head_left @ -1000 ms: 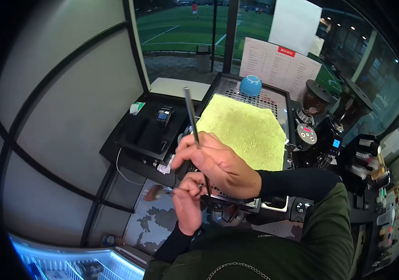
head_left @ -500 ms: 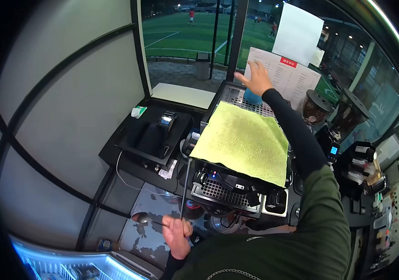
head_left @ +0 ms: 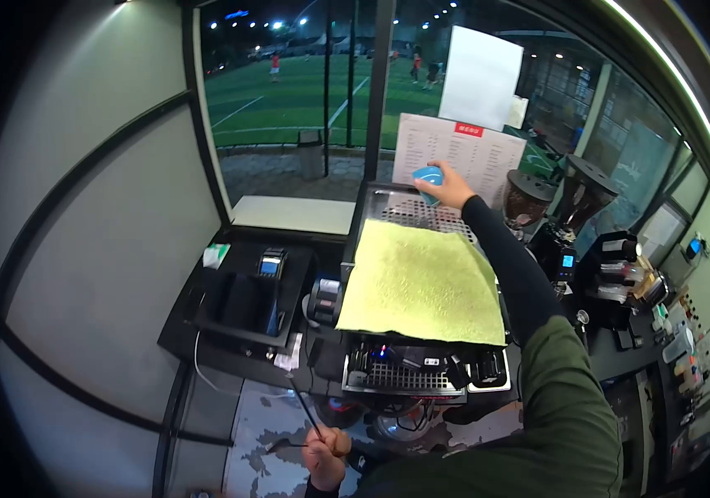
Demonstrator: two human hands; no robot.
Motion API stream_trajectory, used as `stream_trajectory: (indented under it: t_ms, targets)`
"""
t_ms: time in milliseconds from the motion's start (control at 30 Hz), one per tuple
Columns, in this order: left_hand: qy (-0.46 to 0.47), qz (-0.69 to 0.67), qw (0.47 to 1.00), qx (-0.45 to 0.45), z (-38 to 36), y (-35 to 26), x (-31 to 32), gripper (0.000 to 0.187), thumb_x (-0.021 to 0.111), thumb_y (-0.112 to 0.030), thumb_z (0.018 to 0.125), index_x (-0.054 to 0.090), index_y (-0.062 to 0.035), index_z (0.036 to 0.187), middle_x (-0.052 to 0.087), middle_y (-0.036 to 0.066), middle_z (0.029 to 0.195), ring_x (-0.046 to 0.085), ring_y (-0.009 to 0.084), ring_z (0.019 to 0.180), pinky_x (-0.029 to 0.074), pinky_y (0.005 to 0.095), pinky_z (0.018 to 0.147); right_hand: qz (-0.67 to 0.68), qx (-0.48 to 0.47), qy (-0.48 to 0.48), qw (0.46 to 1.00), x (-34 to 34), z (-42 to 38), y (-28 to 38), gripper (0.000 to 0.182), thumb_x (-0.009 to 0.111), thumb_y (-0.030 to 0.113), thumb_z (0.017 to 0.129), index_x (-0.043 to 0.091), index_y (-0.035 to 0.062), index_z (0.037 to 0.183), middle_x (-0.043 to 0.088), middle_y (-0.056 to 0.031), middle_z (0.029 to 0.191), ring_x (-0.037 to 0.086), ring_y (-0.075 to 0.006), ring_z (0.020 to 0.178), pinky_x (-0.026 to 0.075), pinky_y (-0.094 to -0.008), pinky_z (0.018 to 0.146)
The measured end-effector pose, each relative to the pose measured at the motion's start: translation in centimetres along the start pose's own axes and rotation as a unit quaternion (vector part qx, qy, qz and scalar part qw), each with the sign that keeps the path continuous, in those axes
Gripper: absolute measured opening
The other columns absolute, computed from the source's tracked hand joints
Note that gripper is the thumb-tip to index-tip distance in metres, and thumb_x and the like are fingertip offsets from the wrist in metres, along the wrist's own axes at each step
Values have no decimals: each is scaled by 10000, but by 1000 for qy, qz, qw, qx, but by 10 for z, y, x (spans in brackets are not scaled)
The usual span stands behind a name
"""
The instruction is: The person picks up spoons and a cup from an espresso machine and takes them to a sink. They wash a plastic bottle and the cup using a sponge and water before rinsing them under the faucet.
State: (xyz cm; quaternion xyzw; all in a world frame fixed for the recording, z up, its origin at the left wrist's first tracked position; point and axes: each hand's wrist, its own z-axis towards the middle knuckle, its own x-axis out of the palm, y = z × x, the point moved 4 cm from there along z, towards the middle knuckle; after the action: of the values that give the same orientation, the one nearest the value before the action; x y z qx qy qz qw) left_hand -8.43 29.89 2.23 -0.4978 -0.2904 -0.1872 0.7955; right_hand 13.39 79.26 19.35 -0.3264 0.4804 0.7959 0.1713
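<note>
Straw slanting up-left from left hand

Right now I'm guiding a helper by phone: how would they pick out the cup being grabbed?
Find the espresso machine draped with a yellow-green cloth. Behind the cloth, on the perforated metal top by the menu sheet, the right hand holds the blue cup. It is the only bright blue, rounded thing up there.
</note>
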Motion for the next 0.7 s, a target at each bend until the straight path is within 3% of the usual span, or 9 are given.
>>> stream_trajectory:
  t_ms: [67,133,200,267,367,467,533,600,700]
  targets:
    - [14,6,999,-31,15,-2,10,552,548,-587,949,294,-142,745,231,-46,556,202,79,463,180,282,462,163,76,-32,983,-31,-44,24,790,675,584,859,449,47,1393,563,-218,1296,629,-349,1118,580,-457,874]
    - [42,27,997,-57,25,4,18,555,530,-601,951,289,-145,746,228,-47,554,197,81,465,180,287,460,558,61,-11,828,-61,-83,16,734,560,602,931,467,34,1387,577,-207,1301,621,-372,1125,607,-426,849]
    - [105,32,990,-85,32,13,31,543,485,-592,977,283,-142,749,240,-42,553,209,82,463,196,280,457,712,26,69,699,-97,-139,23,703,466,608,972,487,31,1374,576,-205,1307,612,-410,1124,615,-427,829]
    - [114,47,989,-80,34,19,50,500,416,-537,1024,285,-136,756,269,-31,552,232,84,455,220,265,450,759,-10,53,648,-125,-201,20,779,435,667,948,482,19,1378,569,-236,1312,608,-429,1132,620,-425,831]
    - [174,43,980,-86,29,34,99,449,337,-461,1067,307,-128,768,312,-13,551,259,86,445,249,244,436,753,-22,-42,657,-161,-300,0,878,428,724,902,432,9,1413,544,-267,1326,610,-437,1134,609,-455,875]
    - [241,30,965,-104,11,61,152,439,303,-436,1080,321,-124,772,329,-3,551,264,89,440,260,244,426,733,-47,-51,677,-187,-400,-41,874,445,730,898,386,53,1447,542,-289,1324,669,-403,1018,635,-395,737]
    - [258,-36,939,-226,-10,87,194,454,464,-473,1021,369,-114,760,367,34,590,300,132,483,279,275,461,714,-34,-50,697,-208,-471,-58,866,383,757,902,411,74,1433,542,-292,1323,701,-360,893,618,-353,603]
    - [313,-8,937,-154,-34,130,233,441,293,-428,1082,321,-124,765,333,3,553,262,94,436,257,247,422,696,2,-81,714,-222,-545,-88,819,277,733,944,419,92,1433,543,-296,1326,699,-307,776,533,-274,463]
    - [356,-1,902,-246,-86,190,299,446,313,-433,1073,332,-125,751,334,17,549,264,111,436,260,269,421,746,38,-111,655,-230,-668,-140,785,280,705,958,462,87,1407,559,-269,1324,697,-304,774,516,-258,468]
